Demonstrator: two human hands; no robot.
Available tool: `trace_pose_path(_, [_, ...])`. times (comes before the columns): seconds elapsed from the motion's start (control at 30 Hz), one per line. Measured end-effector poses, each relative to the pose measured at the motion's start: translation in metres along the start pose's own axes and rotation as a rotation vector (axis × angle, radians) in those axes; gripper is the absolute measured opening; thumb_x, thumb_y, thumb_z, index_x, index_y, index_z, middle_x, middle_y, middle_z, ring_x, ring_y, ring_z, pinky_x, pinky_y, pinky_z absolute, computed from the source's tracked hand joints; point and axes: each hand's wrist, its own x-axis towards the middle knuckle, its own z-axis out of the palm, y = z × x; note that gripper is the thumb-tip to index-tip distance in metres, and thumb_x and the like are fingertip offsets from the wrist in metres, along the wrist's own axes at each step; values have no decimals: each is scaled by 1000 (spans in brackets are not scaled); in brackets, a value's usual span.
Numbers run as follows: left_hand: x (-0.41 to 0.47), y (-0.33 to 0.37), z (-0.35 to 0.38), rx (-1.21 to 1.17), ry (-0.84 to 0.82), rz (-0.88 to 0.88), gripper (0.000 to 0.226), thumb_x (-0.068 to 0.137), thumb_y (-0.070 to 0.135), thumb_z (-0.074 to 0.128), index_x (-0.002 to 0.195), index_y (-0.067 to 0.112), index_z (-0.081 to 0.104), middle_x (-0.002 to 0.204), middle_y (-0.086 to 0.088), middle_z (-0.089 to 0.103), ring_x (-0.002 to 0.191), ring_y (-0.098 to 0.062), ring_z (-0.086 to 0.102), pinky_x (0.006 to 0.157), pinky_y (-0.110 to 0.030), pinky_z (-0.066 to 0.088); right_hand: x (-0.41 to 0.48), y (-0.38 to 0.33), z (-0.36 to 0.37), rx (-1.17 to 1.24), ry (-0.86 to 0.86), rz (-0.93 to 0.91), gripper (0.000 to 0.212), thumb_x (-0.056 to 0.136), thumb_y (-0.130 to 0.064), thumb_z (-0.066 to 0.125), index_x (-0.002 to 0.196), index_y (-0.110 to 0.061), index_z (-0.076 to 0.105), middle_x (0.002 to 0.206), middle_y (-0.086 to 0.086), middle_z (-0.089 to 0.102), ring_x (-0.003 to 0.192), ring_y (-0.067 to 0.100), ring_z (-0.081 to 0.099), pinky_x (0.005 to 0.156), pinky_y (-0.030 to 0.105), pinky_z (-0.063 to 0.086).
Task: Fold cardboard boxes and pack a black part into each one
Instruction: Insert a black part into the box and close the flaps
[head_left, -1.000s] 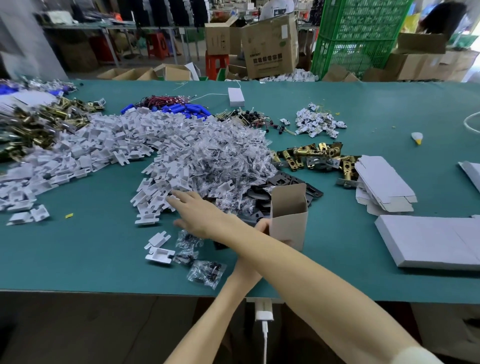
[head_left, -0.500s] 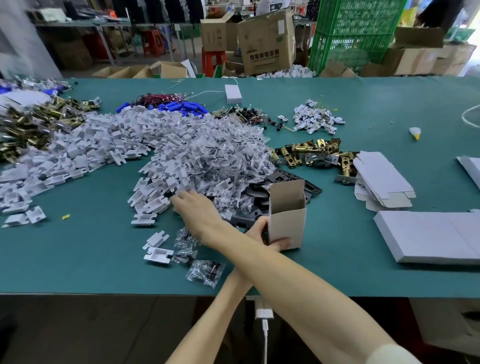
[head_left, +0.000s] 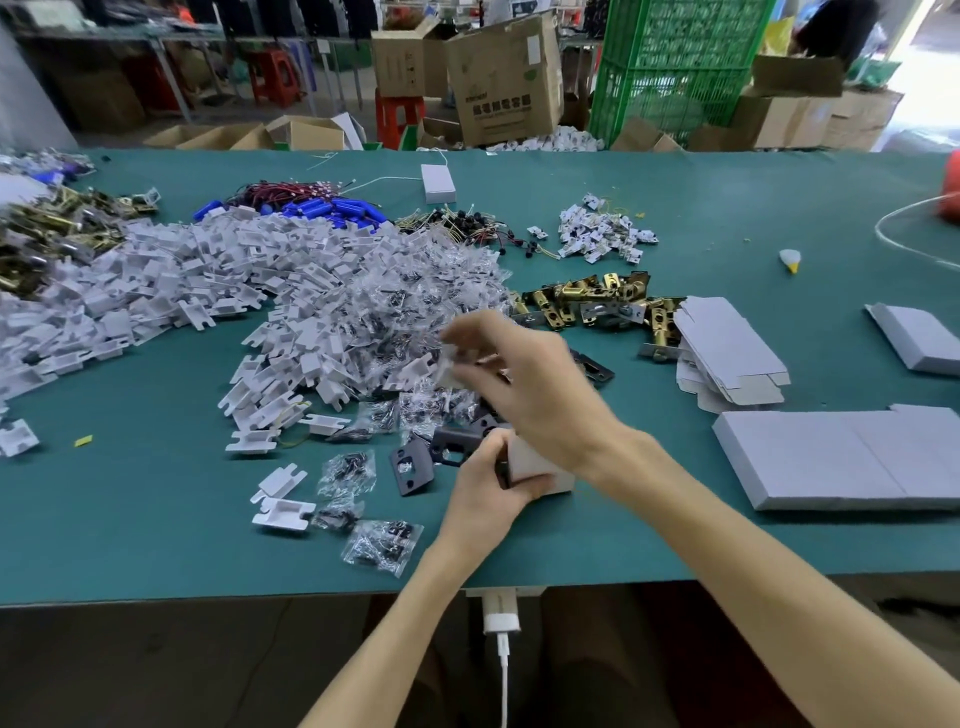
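My left hand (head_left: 485, 486) grips a small folded cardboard box (head_left: 537, 467) near the table's front edge; the box is mostly hidden under my right wrist. Above it, my right hand (head_left: 524, 384) is blurred and pinches a white plastic piece (head_left: 451, 366) at its fingertips. Two black plates (head_left: 410, 467) lie flat on the green table (head_left: 156, 519) just left of the box, and more black parts (head_left: 592, 366) show behind my right hand. Flat box blanks (head_left: 727, 348) are stacked to the right.
A big heap of white plastic pieces (head_left: 182, 291) and small clear bags (head_left: 415, 291) covers the middle and left. Brass latches (head_left: 592, 301) lie behind the box. Flat grey sheets (head_left: 841, 457) lie at the right. Loose bags (head_left: 382, 545) sit near the front edge.
My right hand has lifted off the white heap and swung right, over the box, with a white piece in its fingers. My left hand still holds the box.
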Motion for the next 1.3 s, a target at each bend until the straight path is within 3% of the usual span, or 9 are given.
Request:
trace_pose_path(0.07, [1,-3,1,-3,-7,17,39,84,15,87,113,12,62,108,0,73,104,-17,68,92,-44,58,-16,2,-30,29,50,20,25,93,-10,73,117,-10,65,102,-7,72,98,4,68,87,17,53])
trace_pose_path(0.2, [-2,-1,2,-42,-14,51,44,80,24,87,115,13,62,110,0,74,107,-22,68,93,-49,58,-40,10,-69,-75,-22,94,19,91,-13,77,107,-19,69,93,-12,72,89,13,68,79,28,54])
trace_pose_path(0.33, [-1,-1,3,-45,-18,45,43,79,24,87,115,20,64,110,2,74,107,-21,69,94,-50,58,-54,20,-73,-284,-57,93,16,93,-15,74,107,-18,69,100,-10,65,89,9,63,81,37,53])
trace_pose_path(0.43, [-1,-2,3,-39,-15,39,44,80,22,87,116,18,63,110,2,74,108,-21,69,94,-52,57,-55,25,-68,-418,-91,90,12,97,-19,68,109,-17,68,105,-6,60,94,18,62,82,40,51])
trace_pose_path(0.57, [-1,0,3,-49,-24,35,45,80,23,87,117,16,62,112,0,74,110,-23,68,94,-54,57,-53,28,-61,-602,-119,1,11,94,-17,72,104,-13,72,99,0,67,98,28,57,83,43,48])
trace_pose_path(0.77, [-1,-1,3,-55,-28,42,44,79,29,88,115,34,63,113,7,74,111,-18,68,95,-48,58,-59,36,-53,-665,-67,-25,6,96,-17,71,97,-12,74,99,1,66,93,28,57,79,44,51])
trace_pose_path(1.13, [1,-6,2,-67,-34,55,41,82,22,88,112,34,62,110,9,74,108,-14,68,91,-37,59,-59,30,-44,-694,10,-22,17,100,-21,64,103,-7,72,99,5,66,95,29,56,83,44,50])
trace_pose_path(1.2, [1,-4,1,-46,-34,59,38,82,24,88,109,31,62,105,8,73,102,-14,69,86,-35,59,-55,18,-36,-695,30,-65,14,100,-20,65,106,-8,71,100,5,66,95,28,56,83,42,49])
trace_pose_path(1.3, [3,-6,4,133,21,142,20,82,36,74,92,36,57,83,22,67,77,3,61,64,-12,47,-47,1,-11,-695,25,-178,13,95,-19,71,104,-10,71,99,4,67,95,27,58,83,40,50])
